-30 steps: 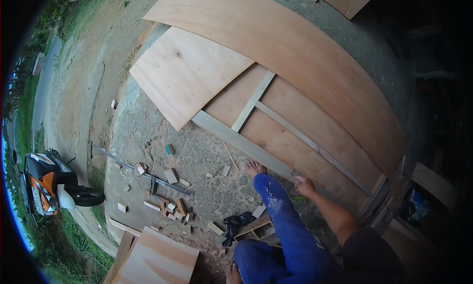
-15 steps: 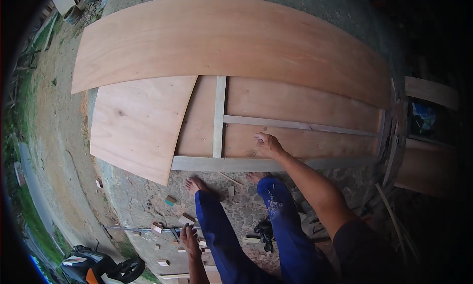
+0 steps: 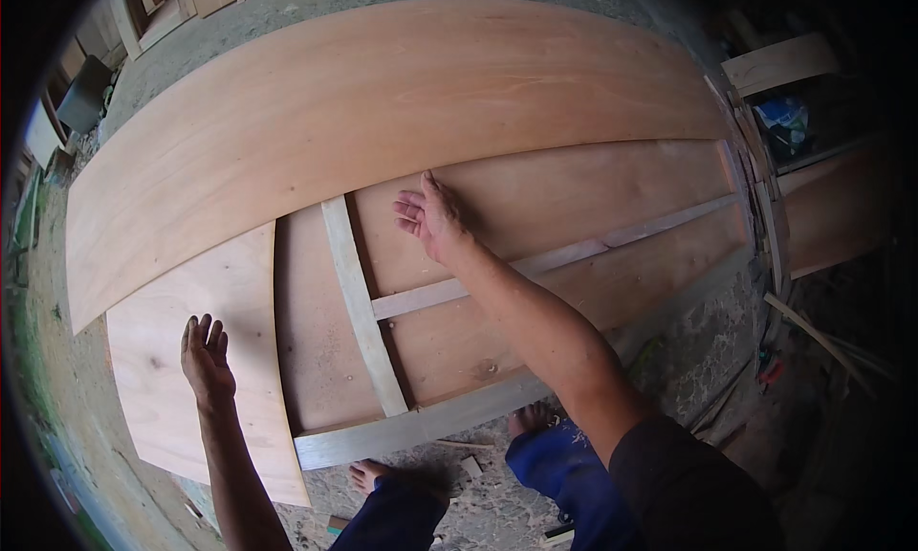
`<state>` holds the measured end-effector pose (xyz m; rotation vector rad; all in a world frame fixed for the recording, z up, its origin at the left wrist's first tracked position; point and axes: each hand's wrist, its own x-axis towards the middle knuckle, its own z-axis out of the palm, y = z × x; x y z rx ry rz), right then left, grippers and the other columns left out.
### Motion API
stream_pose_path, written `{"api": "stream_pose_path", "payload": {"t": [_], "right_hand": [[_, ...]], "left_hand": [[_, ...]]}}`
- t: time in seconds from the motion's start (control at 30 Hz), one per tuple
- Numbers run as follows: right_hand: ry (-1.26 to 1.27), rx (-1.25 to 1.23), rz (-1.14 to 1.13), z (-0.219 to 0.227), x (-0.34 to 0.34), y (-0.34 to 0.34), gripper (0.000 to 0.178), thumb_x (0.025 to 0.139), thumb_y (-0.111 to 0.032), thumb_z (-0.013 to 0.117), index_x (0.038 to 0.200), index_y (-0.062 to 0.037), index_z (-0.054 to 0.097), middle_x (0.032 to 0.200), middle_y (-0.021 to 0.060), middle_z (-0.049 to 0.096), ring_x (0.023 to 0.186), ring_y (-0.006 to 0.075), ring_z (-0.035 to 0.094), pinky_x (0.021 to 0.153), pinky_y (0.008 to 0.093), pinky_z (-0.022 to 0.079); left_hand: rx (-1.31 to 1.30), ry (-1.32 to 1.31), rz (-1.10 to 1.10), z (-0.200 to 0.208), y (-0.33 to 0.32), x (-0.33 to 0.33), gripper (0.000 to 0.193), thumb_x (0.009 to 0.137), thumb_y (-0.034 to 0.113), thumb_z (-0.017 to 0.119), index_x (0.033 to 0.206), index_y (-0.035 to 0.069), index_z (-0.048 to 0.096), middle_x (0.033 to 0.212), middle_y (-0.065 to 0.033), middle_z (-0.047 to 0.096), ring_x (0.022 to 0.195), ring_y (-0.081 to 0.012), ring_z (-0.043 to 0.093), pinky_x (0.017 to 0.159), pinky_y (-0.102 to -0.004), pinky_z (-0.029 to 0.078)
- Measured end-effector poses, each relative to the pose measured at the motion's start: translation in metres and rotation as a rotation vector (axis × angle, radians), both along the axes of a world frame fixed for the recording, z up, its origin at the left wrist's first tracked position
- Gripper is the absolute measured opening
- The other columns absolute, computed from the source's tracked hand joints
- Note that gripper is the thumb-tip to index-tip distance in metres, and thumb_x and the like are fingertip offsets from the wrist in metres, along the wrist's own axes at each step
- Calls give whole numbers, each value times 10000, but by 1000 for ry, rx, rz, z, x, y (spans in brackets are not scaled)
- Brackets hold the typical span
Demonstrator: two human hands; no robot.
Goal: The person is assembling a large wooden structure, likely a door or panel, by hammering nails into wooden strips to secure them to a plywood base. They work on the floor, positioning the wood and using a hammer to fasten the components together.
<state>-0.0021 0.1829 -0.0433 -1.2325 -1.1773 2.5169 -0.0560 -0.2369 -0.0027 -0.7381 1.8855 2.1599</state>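
Over the smaller pale plywood panel (image 3: 206, 274) on the left, my left hand (image 3: 207, 360) is held up with its fingers stretched and nothing in it. My right hand (image 3: 428, 218), also empty, reaches over the wooden frame (image 3: 364, 307). Its thumb tip comes right at the near edge of the long plywood sheet (image 3: 402, 87); whether it touches cannot be told. The long sheet covers the frame's far side. Inside the frame, a crosspiece and a lengthwise strip (image 3: 559, 259) lie over a plywood backing (image 3: 535, 192).
My bare feet (image 3: 368, 473) stand on rough ground by the frame's near rail. Wood offcuts (image 3: 471, 467) lie near them. Long boards and scraps (image 3: 813, 336) are at the right, with a blue and white bag (image 3: 784, 121). A grey container (image 3: 86, 94) stands far left.
Both hands have moved away from my body. The left rose from beside my legs to over the small panel; the right went farther toward the long sheet and opened. The view has swung.
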Motion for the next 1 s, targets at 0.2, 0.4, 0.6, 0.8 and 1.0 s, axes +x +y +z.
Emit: {"api": "stream_pose_path", "payload": {"t": [0.2, 0.4, 0.6, 0.8, 1.0], "right_hand": [[295, -34, -155, -54, -23, 55, 234, 1028, -332, 514, 1142, -128, 522, 910, 59, 658, 745, 166, 661, 650, 319, 565], [319, 120, -131, -9, -35, 70, 222, 1006, -319, 555, 1000, -97, 559, 798, 64, 654, 641, 135, 631, 552, 289, 553], [363, 171, -72, 45, 0, 104, 235, 1011, -290, 541, 956, -61, 560, 775, 74, 654, 608, 129, 618, 526, 276, 544], [145, 318, -267, 38, 44, 202, 171, 1018, -244, 504, 1007, -85, 566, 823, 48, 662, 637, 118, 635, 517, 261, 531], [328, 191, -364, 32, 42, 234, 312, 1009, -211, 519, 1292, -137, 411, 1215, 112, 596, 1034, 266, 665, 787, 438, 594]], "left_hand": [[108, 121, -156, -43, 31, -50, 701, 966, 412, 590, 1483, 30, 311, 1442, -202, 438, 1207, -337, 556, 1014, -424, 458], [227, 61, 15, -42, 21, -92, 1178, 845, 611, 689, 1548, -27, -8, 1617, -230, 115, 1450, -406, 283, 1160, -482, 329], [469, 268, 211, -6, 36, -91, 1289, 774, 734, 667, 1555, 87, -128, 1610, -218, 138, 1436, -407, 306, 1167, -497, 327], [594, 221, 119, -8, 82, -97, 693, 962, 543, 555, 1387, 10, 432, 1407, -187, 486, 1271, -332, 519, 1040, -447, 500], [457, 265, -63, -42, 74, -95, 362, 1010, 271, 491, 1239, -2, 552, 1231, -123, 636, 1147, -239, 611, 996, -341, 521]]}}
